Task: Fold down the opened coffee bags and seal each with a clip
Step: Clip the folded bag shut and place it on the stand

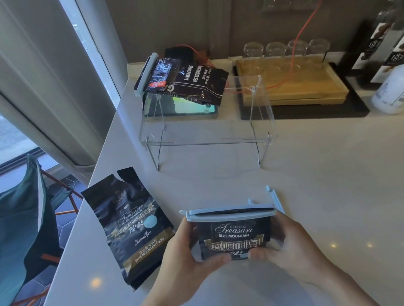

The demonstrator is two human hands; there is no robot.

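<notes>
**Second bag clipped, one bag left open**

Nearest the camera, both hands hold a dark coffee bag (233, 239) upright just above the white bench (330, 186). The left hand (182, 262) curls round the bag's left edge and the right hand (284, 245) round its right edge, thumbs pressed on the printed front; each grip is wrapped onto the bag, not spread. A pale blue clip (230, 213) runs along the bag's folded top and looks snapped together, so this bag seems sealed or nearly so. Just behind its right end a spare clip (276, 199) lies on the bench; whether it touches the held bag cannot be told.

To the left, near the bench edge, a third bag (131, 227) lies flat, its top torn open, ragged and unfolded, with no clip on it. That one is plainly still to do, probably with the spare clip.

Farther back, a finished bag (185, 80) rests on a clear acrylic stand (206, 136), its folded end held by a clip (146, 75).

By this showing, two of three bags are dealt with and one remains. Beyond stand a wooden tray (303, 86) with glasses (285, 49) and some bottles (399, 47).
</notes>
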